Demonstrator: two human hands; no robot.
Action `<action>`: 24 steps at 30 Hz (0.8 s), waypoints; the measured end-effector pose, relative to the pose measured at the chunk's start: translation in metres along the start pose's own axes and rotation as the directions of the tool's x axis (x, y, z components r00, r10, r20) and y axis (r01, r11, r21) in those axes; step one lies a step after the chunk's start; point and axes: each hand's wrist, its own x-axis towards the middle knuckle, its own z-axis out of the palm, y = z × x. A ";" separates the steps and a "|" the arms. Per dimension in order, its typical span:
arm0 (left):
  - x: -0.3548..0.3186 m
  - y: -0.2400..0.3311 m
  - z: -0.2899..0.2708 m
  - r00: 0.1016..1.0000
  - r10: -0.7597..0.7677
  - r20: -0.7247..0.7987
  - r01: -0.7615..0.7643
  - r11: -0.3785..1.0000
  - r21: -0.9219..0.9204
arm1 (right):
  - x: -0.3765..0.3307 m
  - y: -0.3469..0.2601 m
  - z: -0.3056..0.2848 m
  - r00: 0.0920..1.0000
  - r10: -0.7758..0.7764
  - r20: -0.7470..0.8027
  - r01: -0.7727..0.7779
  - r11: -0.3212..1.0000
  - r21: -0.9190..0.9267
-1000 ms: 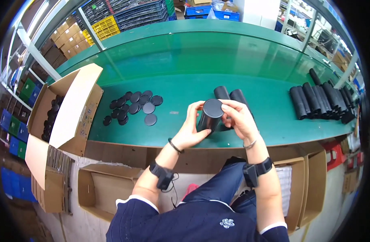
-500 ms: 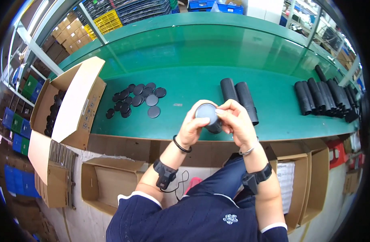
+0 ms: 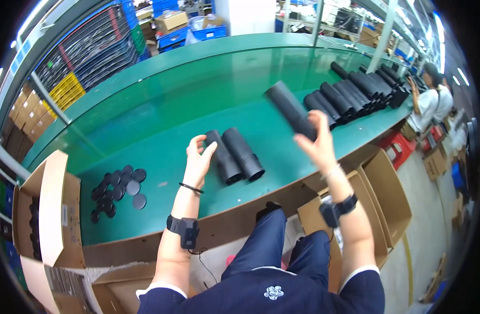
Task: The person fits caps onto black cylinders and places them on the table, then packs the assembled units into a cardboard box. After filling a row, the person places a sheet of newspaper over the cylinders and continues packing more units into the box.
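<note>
My right hand (image 3: 318,141) is closed round the near end of a black tube (image 3: 288,107), which is tilted and slightly blurred over the green table. My left hand (image 3: 199,159) has thumb and fingers apart, close to the upper part of a ribbed black tube (image 3: 223,159); whether it touches the tube I cannot tell. A second ribbed black tube (image 3: 242,154) lies just to the right of that one. At the left, several black round discs (image 3: 117,188) lie loosely grouped on the table.
Several black tubes (image 3: 350,97) are piled at the right of the green table (image 3: 187,110). An open carton (image 3: 67,209) with black pieces stands at the left. More cartons (image 3: 381,193) and a red stool (image 3: 397,149) are below the right edge. Co-workers (image 3: 428,102) are at the far right.
My hands have parted from the black piece with a disc-shaped end they both held. The right has swung right with a tube; the left is beside the lying tubes. The view has turned right.
</note>
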 end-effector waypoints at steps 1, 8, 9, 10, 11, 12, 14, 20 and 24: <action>0.014 -0.018 0.002 0.992 0.071 -0.104 -0.038 0.955 0.294 | 0.024 0.030 -0.018 0.991 -0.063 -0.118 0.046 0.989 -0.140; 0.034 -0.053 0.014 0.947 0.295 -0.131 -0.198 0.851 0.486 | 0.126 0.154 -0.151 0.930 -0.025 -0.368 -0.311 0.481 -0.820; 0.031 -0.045 0.012 0.936 0.341 -0.088 -0.257 0.833 0.491 | 0.135 0.166 -0.159 0.930 -0.038 -0.365 -0.315 0.423 -0.850; 0.027 -0.037 0.013 0.952 0.292 -0.095 -0.210 0.845 0.492 | 0.143 0.178 -0.167 0.930 -0.009 -0.368 -0.338 0.379 -0.862; 0.025 -0.036 0.013 0.953 0.294 -0.077 -0.217 0.836 0.504 | 0.150 0.186 -0.170 0.929 0.021 -0.369 -0.354 0.338 -0.872; 0.024 -0.034 0.015 0.957 0.281 -0.066 -0.212 0.839 0.502 | 0.156 0.194 -0.175 0.926 0.068 -0.372 -0.373 0.316 -0.872; 0.023 -0.031 0.018 0.962 0.266 -0.057 -0.203 0.840 0.503 | 0.165 0.209 -0.179 0.917 0.105 -0.385 -0.399 0.279 -0.874; 0.028 -0.039 0.011 0.969 0.243 -0.049 -0.185 0.838 0.514 | 0.183 0.208 -0.130 0.930 -0.250 -0.269 -0.166 0.368 -0.915; 0.034 -0.025 0.024 0.964 0.261 -0.046 -0.198 0.827 0.527 | 0.109 0.112 -0.021 0.955 -0.091 0.281 0.168 0.950 -0.263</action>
